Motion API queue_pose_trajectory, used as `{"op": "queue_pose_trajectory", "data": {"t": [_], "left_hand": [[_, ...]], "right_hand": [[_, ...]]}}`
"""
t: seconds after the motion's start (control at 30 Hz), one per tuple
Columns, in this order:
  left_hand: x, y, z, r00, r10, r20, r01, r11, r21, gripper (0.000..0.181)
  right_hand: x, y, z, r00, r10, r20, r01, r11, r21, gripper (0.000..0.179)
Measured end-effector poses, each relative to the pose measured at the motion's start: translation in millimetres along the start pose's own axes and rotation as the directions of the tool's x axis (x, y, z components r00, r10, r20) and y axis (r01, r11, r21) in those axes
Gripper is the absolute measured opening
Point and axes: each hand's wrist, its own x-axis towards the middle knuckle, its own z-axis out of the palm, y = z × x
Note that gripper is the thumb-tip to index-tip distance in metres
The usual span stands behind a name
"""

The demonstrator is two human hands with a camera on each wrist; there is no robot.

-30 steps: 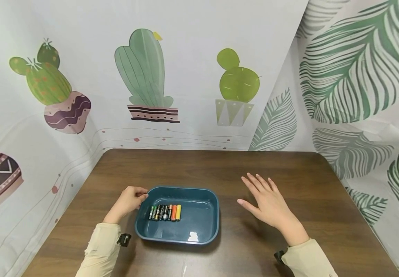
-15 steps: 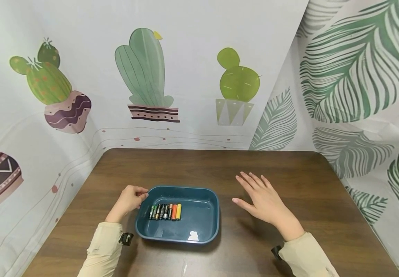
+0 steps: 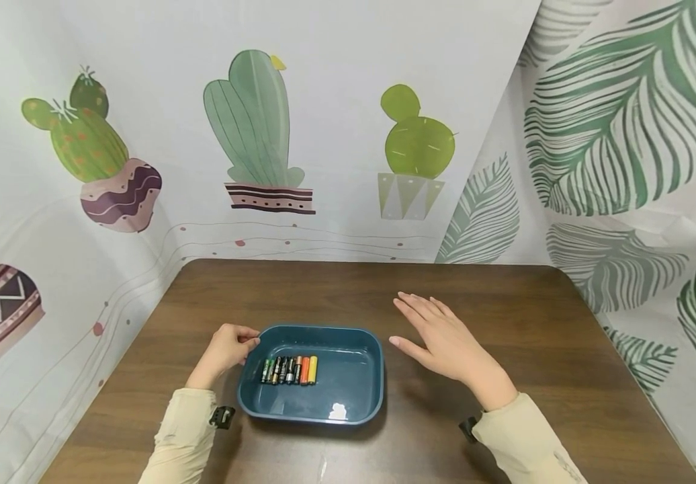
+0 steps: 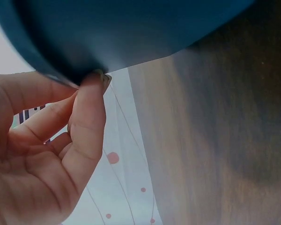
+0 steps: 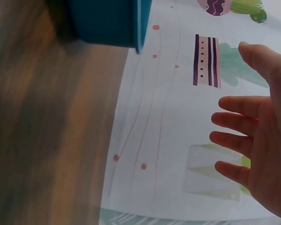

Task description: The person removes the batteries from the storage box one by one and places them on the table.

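Observation:
A dark blue rectangular tray point(image 3: 348, 376) with raised walls is on the table. Inside it, toward its left half, several batteries point(image 3: 289, 370) lie side by side in a row, mostly black, with an orange and a yellow one at the right end. My left hand point(image 3: 225, 353) pinches the tray's upper left corner; in the left wrist view, thumb and fingers point(image 4: 86, 117) grip its rim. To the right of the tray, my right hand point(image 3: 445, 343) hovers with fingers straight and thumb spread, holding nothing. The right wrist view shows it apart from the tray's wall point(image 5: 110, 23).
The brown wooden table point(image 3: 348, 286) runs back to a white cloth backdrop point(image 3: 336, 134) printed with cacti and leaves. A dark wrist camera point(image 3: 222, 417) sits by the left sleeve, and another wrist camera point(image 3: 469, 430) by the right.
My right hand has moved left toward the tray, its fingers drawing closer together. The left hand keeps its hold on the tray corner, and the batteries have not moved.

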Motion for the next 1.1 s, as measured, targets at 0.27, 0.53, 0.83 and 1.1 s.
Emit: {"op": "queue_pose_trajectory", "data": {"t": [0.27,0.53,0.83,1.1], "left_hand": [[-1.2,0.4,0.6,1.0,-0.004,-0.002,0.004,1.0,-0.019,0.019],[-1.8,-0.3,0.5,1.0,-0.008,-0.004,0.008,1.0,-0.022,0.019],[-0.8,-0.9,0.6,1.0,-0.015,-0.002,0.015,1.0,-0.023,0.018],[-0.4,-0.7,-0.1,1.0,-0.003,0.001,0.003,1.0,-0.019,0.018]], "right_hand": [[14.8,-11.6,-7.6,0.999,-0.033,0.032,0.032,0.998,0.051,0.065],[33.2,-24.9,-13.2,0.997,-0.069,0.041,0.065,0.995,0.077,0.064],[53.7,-40.3,-15.0,0.992,-0.086,0.09,0.076,0.991,0.113,0.062],[70.9,-53.9,-14.0,0.982,-0.108,0.157,0.086,0.987,0.139,0.062]]}}
